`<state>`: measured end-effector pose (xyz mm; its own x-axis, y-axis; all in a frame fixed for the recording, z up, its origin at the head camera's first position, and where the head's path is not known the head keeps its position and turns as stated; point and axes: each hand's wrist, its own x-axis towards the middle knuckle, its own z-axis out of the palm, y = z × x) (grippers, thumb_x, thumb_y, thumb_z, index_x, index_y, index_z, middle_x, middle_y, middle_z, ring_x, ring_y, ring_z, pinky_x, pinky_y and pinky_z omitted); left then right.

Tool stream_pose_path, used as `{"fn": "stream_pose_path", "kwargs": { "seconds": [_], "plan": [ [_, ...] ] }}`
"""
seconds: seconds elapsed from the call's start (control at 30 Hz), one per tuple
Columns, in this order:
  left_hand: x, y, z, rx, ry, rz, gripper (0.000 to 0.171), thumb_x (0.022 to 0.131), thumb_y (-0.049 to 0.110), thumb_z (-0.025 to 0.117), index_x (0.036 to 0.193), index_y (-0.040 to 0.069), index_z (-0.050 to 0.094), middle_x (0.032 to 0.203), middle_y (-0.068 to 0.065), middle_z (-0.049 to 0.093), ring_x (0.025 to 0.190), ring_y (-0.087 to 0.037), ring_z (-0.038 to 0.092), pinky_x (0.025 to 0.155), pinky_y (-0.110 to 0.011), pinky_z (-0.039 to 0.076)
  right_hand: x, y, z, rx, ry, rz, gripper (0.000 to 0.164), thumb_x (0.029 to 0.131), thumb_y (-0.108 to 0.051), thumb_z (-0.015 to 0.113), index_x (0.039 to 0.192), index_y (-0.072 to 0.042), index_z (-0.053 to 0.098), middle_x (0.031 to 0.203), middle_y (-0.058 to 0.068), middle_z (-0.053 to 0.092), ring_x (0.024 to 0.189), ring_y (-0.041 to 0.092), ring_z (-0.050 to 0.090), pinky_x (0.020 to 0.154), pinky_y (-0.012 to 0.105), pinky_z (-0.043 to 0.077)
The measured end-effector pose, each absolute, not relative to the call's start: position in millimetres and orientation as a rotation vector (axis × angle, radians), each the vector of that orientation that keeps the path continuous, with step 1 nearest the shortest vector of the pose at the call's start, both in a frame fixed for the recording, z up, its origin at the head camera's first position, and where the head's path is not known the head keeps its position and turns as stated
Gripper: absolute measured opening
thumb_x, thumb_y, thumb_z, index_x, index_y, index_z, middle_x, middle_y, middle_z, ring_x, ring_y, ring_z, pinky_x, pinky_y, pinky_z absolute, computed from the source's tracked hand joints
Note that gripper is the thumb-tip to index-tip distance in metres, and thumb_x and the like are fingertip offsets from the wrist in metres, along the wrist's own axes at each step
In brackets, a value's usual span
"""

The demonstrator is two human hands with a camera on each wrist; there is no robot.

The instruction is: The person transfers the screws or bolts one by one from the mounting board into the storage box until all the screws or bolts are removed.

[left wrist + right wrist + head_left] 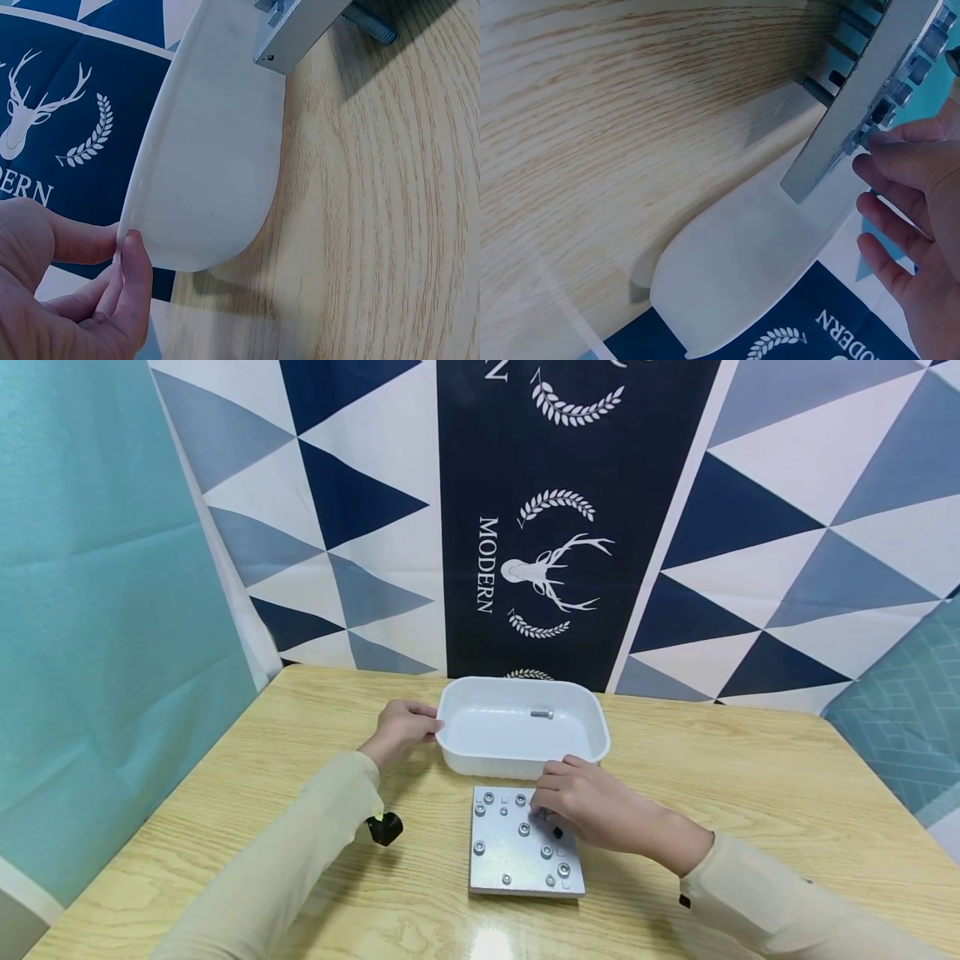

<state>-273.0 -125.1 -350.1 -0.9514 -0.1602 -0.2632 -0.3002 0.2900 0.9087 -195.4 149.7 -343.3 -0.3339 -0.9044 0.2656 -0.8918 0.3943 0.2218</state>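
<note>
My left hand (405, 725) pinches the left rim of a white plastic tub (517, 767) between thumb and fingers. Inside the tub lies one loose silver bolt (542, 714). In front of it, a square metal plate (517, 864) carries several socket-head bolts of different sizes. My right hand (583, 800) is over the plate's far right corner. In the right wrist view its thumb and forefinger pinch a small bolt (857, 141) at the plate's top face; the fingers partly hide it. Threaded shanks (819, 91) stick out below the plate.
Everything stands on a light wooden table (750, 793). Behind its far edge hangs a patterned cloth (375, 485), with a teal cloth (97, 610) at the left. A black wrist camera (386, 829) sits under the left sleeve.
</note>
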Motion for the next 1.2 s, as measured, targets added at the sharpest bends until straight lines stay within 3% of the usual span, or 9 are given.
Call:
{"fn": "stream_pose_path", "kwargs": {
  "seconds": [0.3, 0.67, 0.93, 1.2],
  "plan": [
    [-271.2, -125.0, -347.9, -0.416, 2.423, 1.781, 0.027, 0.085, 0.003, 0.068, 0.112, -0.004, 0.066, 0.112, -0.021, 0.065, 0.074, -0.012, 0.062, 0.085, -0.03, 0.06, -190.0, 155.6, -340.0, 1.554, -2.302, -0.034, 0.018, 0.077, -0.013, 0.078, 0.092, -0.019, 0.069, 0.086, -0.011, 0.069, 0.083, 0.007, 0.055, 0.072, 0.025, 0.048],
    [-271.4, -125.4, -347.2, -0.426, 2.423, 1.777, 0.025, 0.085, 0.003, 0.068, 0.11, -0.003, 0.066, 0.114, -0.02, 0.064, 0.076, -0.014, 0.062, 0.079, -0.026, 0.06, -179.3, 159.4, -338.1, 1.558, -2.285, -0.053, 0.02, 0.074, -0.012, 0.079, 0.091, -0.019, 0.07, 0.085, -0.011, 0.069, 0.084, 0.008, 0.055, 0.078, 0.026, 0.05],
    [-271.5, -125.6, -348.8, -0.426, 2.409, 1.78, 0.025, 0.086, 0.003, 0.067, 0.11, -0.003, 0.066, 0.114, -0.02, 0.064, 0.077, -0.014, 0.062, 0.091, -0.035, 0.058, -176.1, 160.3, -341.9, 1.571, -2.275, -0.058, 0.019, 0.074, -0.011, 0.079, 0.089, -0.019, 0.07, 0.084, -0.011, 0.069, 0.082, 0.007, 0.054, 0.074, 0.024, 0.048],
    [-272.3, -125.1, -349.6, -0.422, 2.425, 1.776, 0.025, 0.086, 0.002, 0.068, 0.11, -0.004, 0.066, 0.115, -0.021, 0.064, 0.076, -0.013, 0.062, 0.09, -0.034, 0.058, -176.8, 160.4, -343.5, 1.567, -2.283, -0.035, 0.018, 0.074, -0.01, 0.079, 0.086, -0.02, 0.07, 0.082, -0.012, 0.068, 0.081, 0.006, 0.054, 0.072, 0.023, 0.047]
  ]
}}
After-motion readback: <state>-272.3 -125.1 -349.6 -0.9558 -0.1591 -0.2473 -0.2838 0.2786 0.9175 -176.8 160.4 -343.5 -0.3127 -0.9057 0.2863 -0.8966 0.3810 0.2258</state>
